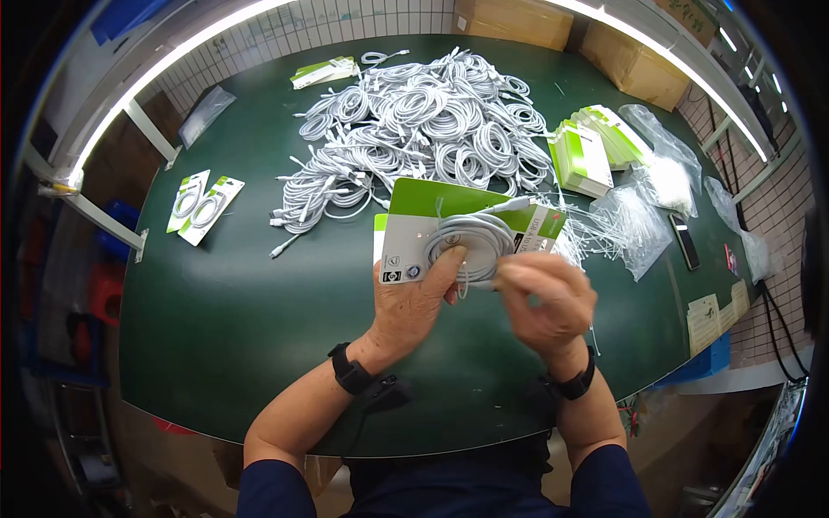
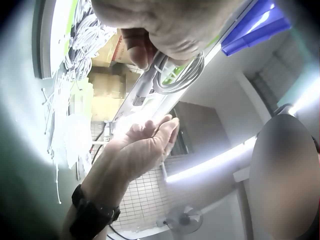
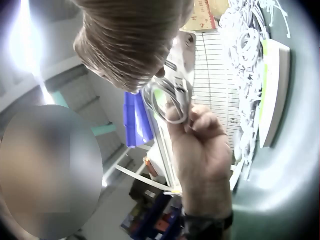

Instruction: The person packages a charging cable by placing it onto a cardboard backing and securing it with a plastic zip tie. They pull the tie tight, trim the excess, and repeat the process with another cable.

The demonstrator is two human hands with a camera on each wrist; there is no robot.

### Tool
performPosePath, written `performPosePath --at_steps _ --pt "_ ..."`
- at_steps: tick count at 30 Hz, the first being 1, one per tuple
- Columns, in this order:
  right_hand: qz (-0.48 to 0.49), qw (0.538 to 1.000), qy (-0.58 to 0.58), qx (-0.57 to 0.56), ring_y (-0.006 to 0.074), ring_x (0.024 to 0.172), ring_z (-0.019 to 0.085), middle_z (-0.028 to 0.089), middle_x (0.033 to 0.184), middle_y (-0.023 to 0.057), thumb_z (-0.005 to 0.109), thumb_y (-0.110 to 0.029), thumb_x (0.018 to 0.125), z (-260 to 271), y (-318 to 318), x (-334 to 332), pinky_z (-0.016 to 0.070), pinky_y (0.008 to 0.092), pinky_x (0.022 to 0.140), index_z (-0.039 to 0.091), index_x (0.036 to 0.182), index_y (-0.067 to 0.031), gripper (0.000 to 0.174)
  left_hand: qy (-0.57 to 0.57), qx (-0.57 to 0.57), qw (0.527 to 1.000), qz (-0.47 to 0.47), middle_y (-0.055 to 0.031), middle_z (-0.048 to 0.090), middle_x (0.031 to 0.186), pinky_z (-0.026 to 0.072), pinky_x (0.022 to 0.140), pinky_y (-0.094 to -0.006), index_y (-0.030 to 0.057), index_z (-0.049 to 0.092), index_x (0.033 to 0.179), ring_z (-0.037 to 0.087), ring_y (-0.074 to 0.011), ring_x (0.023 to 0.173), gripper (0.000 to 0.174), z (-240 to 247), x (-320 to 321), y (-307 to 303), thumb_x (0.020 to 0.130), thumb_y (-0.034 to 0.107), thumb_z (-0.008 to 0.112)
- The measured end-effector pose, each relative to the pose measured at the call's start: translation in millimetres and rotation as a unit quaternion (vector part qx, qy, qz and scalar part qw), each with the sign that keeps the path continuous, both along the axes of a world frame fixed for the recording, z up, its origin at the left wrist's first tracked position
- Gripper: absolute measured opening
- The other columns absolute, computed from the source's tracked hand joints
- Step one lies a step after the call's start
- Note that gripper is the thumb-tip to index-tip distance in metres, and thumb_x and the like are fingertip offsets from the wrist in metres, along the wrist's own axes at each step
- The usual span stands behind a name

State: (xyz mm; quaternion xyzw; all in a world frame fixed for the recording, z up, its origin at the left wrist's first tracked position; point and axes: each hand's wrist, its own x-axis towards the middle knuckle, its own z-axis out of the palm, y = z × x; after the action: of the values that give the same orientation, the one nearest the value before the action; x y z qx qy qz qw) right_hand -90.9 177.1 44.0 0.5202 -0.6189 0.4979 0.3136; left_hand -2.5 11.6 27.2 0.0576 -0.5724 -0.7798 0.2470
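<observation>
A white and green card (image 1: 401, 237) with a coiled grey cable (image 1: 484, 237) lying against it is held up over the table. The left hand (image 1: 409, 302) grips the card's lower part, its thumb pressing on the coil. At the coil's right side is the right hand (image 1: 548, 298), fingers bent and thumb near the fingertips; whether it pinches a thin tie is too small to tell. In the left wrist view the right hand (image 2: 145, 150) faces the cable coil (image 2: 182, 77). The right wrist view shows the left hand (image 3: 202, 145) holding the coil (image 3: 167, 100).
Behind the card lies a large heap of coiled cables (image 1: 432, 112). Stacked cards (image 1: 583, 160), loose white ties (image 1: 596, 237), plastic bags (image 1: 635, 229) and a phone (image 1: 685, 242) lie right. Two cards with cables (image 1: 207, 211) lie left. Cardboard boxes (image 1: 635, 65) stand behind.
</observation>
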Motion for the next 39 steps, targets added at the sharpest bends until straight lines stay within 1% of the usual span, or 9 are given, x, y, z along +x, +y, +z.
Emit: performPosePath --at_steps 5,10,16,23,28,31,33,35,39 --pt "0.007 0.902 -0.376 -0.212 0.0078 0.076 0.063 0.070 0.101 0.0071 0.064 0.001 0.103 -11 31 -47 0.0524 0.0264 0.064 0.068 0.113 0.0021 0.010 0.027 0.038 0.998 -0.032 -0.0067 0.071 0.082 0.0498 0.051 -0.0245 -0.0021 0.069 0.106 0.062 -0.0093 0.059 0.012 7 3 -1 0.100 0.008 0.072" --pt "0.285 0.629 -0.708 -0.147 0.0165 0.096 0.071 0.074 0.108 0.0067 0.067 -0.020 0.106 -49 33 -50 0.0564 0.0279 0.085 0.072 0.120 -0.0061 0.020 0.014 0.047 0.997 -0.063 -0.0093 0.072 0.091 0.0513 0.052 -0.0256 -0.0036 0.068 0.109 0.064 -0.0112 0.063 0.013 8 9 15 0.099 0.002 0.072" --pt "0.176 0.802 -0.523 0.229 0.0160 0.109 0.071 0.073 0.128 0.0083 0.063 -0.015 0.107 -58 63 -14 0.0602 0.0302 0.089 0.066 0.137 -0.0066 0.031 0.011 -0.012 0.996 -0.089 -0.0094 0.073 0.093 0.0531 0.054 -0.0256 -0.0040 0.069 0.114 0.065 -0.0112 0.065 0.018 -4 13 17 0.098 0.001 0.073" --pt "0.143 0.830 -0.498 0.208 0.0147 0.112 0.071 0.073 0.130 0.0075 0.062 -0.017 0.107 -89 78 -16 0.0593 0.0308 0.093 0.065 0.140 -0.0047 0.035 0.011 -0.029 0.996 -0.087 -0.0087 0.074 0.093 0.0543 0.055 -0.0256 -0.0032 0.070 0.114 0.066 -0.0105 0.068 0.018 -6 13 19 0.097 0.000 0.075" --pt "0.292 0.701 -0.649 0.044 0.0153 0.101 0.074 0.077 0.119 0.0102 0.073 -0.019 0.099 -113 66 -29 0.0617 0.0302 0.085 0.071 0.130 -0.0005 0.036 0.008 -0.022 0.995 -0.094 -0.0091 0.074 0.093 0.0545 0.055 -0.0254 -0.0032 0.070 0.114 0.066 -0.0103 0.068 0.018 -5 12 19 0.097 0.001 0.076" --pt "0.370 0.537 -0.758 -0.025 0.0149 0.095 0.076 0.079 0.113 0.0130 0.081 -0.019 0.093 -147 58 -54 0.0635 0.0281 0.077 0.072 0.128 0.0019 0.041 0.010 -0.026 0.995 -0.099 -0.0090 0.074 0.092 0.0545 0.054 -0.0251 -0.0034 0.070 0.114 0.066 -0.0104 0.068 0.019 -5 13 20 0.097 0.001 0.076" --pt "0.362 0.516 -0.776 -0.041 0.0139 0.095 0.076 0.079 0.115 0.0129 0.081 -0.020 0.093 -155 55 -55 0.0634 0.0270 0.075 0.071 0.130 0.0023 0.045 0.009 -0.023 0.995 -0.099 -0.0090 0.074 0.092 0.0543 0.054 -0.0249 -0.0036 0.070 0.114 0.066 -0.0105 0.067 0.019 -6 12 21 0.097 0.002 0.076" --pt "0.335 0.586 -0.737 -0.023 0.0170 0.096 0.076 0.078 0.117 0.0126 0.073 -0.020 0.100 -149 59 -47 0.0639 0.0290 0.078 0.070 0.131 0.0007 0.037 0.010 -0.013 0.995 -0.094 -0.0090 0.073 0.091 0.0540 0.053 -0.0248 -0.0037 0.070 0.114 0.065 -0.0106 0.066 0.019 -5 12 23 0.097 0.002 0.076" --pt "0.373 0.603 -0.705 -0.004 0.0177 0.098 0.075 0.076 0.120 0.0120 0.070 -0.021 0.103 -129 54 -43 0.0629 0.0298 0.083 0.068 0.133 0.0001 0.037 -0.009 -0.016 0.995 -0.099 -0.0096 0.073 0.092 0.0531 0.052 -0.0250 -0.0042 0.069 0.115 0.065 -0.0108 0.065 0.020 -8 10 19 0.097 0.002 0.076"
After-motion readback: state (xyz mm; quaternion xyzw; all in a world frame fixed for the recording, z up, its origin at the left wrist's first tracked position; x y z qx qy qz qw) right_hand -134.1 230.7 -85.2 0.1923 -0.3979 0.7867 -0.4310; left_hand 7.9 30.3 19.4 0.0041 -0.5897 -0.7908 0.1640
